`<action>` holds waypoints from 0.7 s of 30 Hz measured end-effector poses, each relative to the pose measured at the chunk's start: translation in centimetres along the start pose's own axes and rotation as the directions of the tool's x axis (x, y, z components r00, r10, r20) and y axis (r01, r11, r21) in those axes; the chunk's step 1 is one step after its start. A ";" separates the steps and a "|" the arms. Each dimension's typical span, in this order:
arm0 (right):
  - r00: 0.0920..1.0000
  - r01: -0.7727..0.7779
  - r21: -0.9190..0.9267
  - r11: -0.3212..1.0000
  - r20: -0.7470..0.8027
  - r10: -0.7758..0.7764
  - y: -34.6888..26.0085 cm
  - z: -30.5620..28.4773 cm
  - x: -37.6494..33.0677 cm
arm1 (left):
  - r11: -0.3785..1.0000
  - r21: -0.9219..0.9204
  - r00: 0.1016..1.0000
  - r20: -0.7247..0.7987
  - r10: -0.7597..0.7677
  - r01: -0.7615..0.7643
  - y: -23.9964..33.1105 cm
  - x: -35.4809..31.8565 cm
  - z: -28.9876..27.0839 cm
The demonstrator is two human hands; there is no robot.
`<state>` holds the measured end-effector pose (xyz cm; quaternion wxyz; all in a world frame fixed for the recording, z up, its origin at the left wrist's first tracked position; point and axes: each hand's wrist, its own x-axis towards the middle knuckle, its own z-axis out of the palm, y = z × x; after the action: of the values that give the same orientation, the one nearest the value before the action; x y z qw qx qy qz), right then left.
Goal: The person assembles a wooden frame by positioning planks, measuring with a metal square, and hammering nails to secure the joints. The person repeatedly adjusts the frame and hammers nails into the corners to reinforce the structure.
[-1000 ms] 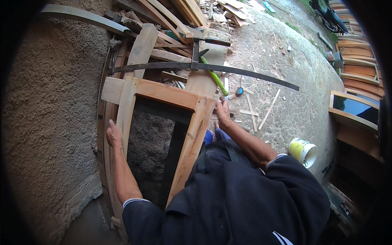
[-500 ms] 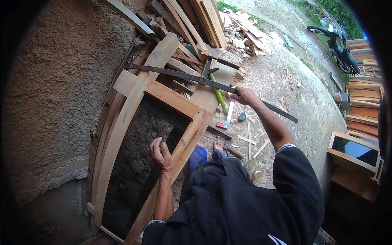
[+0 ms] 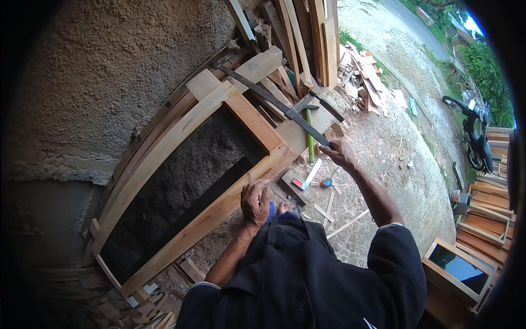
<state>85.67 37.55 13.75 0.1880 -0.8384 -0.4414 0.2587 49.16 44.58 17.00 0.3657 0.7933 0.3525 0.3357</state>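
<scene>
My right hand (image 3: 341, 154) is closed round the near end of a long dark metal bar clamp (image 3: 264, 94). The clamp slants across the upper end of a wooden frame (image 3: 197, 255) with dark glass (image 3: 170, 181) in it. Its sliding jaw, with a dark handle (image 3: 330, 109), sits farther up the bar from my hand. My left hand (image 3: 256, 203) is beside the frame's right-hand rail, fingers loosely bent and nothing visible in them. Whether it touches the rail is hard to tell. A hammer with a green handle (image 3: 310, 143) lies on a plank just left of my right hand.
A try square (image 3: 311, 175) and a blue tape measure (image 3: 327, 182) lie near my feet among thin wood strips. Boards (image 3: 318, 44) lean at the rough wall (image 3: 109, 82); offcuts (image 3: 364, 77) are heaped beyond. A motorcycle (image 3: 474, 131) and a smaller glazed frame (image 3: 457, 268) are at the right.
My left hand has moved from over the glass to the frame's right-hand rail. My right hand still grips the clamp bar. The whole view has turned, shifting the far things rightward.
</scene>
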 end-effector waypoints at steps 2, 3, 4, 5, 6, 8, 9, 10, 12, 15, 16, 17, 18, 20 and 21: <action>0.998 -0.056 0.054 0.997 -0.018 0.057 -1.3 0.6 -1.8 | 0.993 -0.103 0.998 0.029 -0.053 0.056 0.5 -0.4 1.0; 0.998 -0.045 0.016 0.999 -0.032 0.046 -1.9 0.8 -2.9 | 0.965 -0.198 0.985 0.065 -0.161 0.171 0.7 -0.5 1.7; 0.998 -0.028 -0.015 0.999 -0.064 0.027 -2.5 0.8 -4.3 | 0.893 -0.360 0.962 0.105 -0.250 0.272 0.9 -0.4 2.4; 0.997 -0.029 -0.001 1.000 -0.076 0.029 -3.1 1.0 -5.9 | 0.782 -0.503 0.929 0.163 -0.332 0.368 1.1 -0.2 3.1; 0.995 -0.054 -0.006 0.999 -0.087 0.053 -3.7 1.2 -7.6 | 0.625 -0.611 0.869 0.256 -0.424 0.485 1.2 0.0 3.8; 0.991 -0.097 0.098 0.990 -0.086 0.106 -4.8 1.8 -11.4 | 0.357 -0.760 0.805 0.350 -0.479 0.543 1.7 0.9 5.2; 0.993 -0.077 0.090 0.993 -0.087 0.085 -5.0 2.0 -13.6 | 0.231 -0.778 0.753 0.414 -0.511 0.584 2.0 1.3 5.8; 0.993 -0.090 0.071 0.993 -0.070 0.095 -5.3 2.4 -15.6 | 0.106 -0.795 0.712 0.465 -0.526 0.598 2.3 1.8 6.4; 0.994 -0.102 0.117 0.988 -0.024 0.105 -6.0 3.8 -18.8 | 0.015 -0.797 0.686 0.510 -0.519 0.604 3.0 2.5 7.8; 0.995 -0.103 0.166 0.981 0.020 0.101 -6.8 6.1 -22.2 | -0.092 -0.805 0.672 0.547 -0.499 0.587 3.6 2.6 8.9; 0.993 -0.117 0.168 0.979 0.044 0.111 -7.0 6.9 -23.0 | -0.118 -0.796 0.616 0.544 -0.569 0.594 3.6 2.3 8.9; 0.990 -0.129 0.129 0.983 0.076 0.119 -7.1 7.5 -23.6 | -0.129 -0.793 0.574 0.531 -0.623 0.595 3.4 1.9 8.7; 0.993 -0.108 0.172 0.979 0.065 0.099 -7.3 8.1 -24.2 | -0.148 -0.786 0.502 0.515 -0.695 0.601 3.2 1.4 8.5; 0.994 -0.098 0.208 0.973 0.060 0.087 -7.8 9.0 -25.3 | -0.184 -0.794 0.484 0.516 -0.707 0.579 2.6 0.6 7.5; 0.987 -0.136 0.193 0.972 0.108 0.117 -7.9 9.3 -25.6 | -0.170 -0.779 0.479 0.524 -0.704 0.603 2.4 0.1 7.2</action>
<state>62.80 21.17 17.52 0.2330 -0.8282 -0.3673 0.3533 55.67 41.02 15.31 0.8434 0.1071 0.4543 0.2661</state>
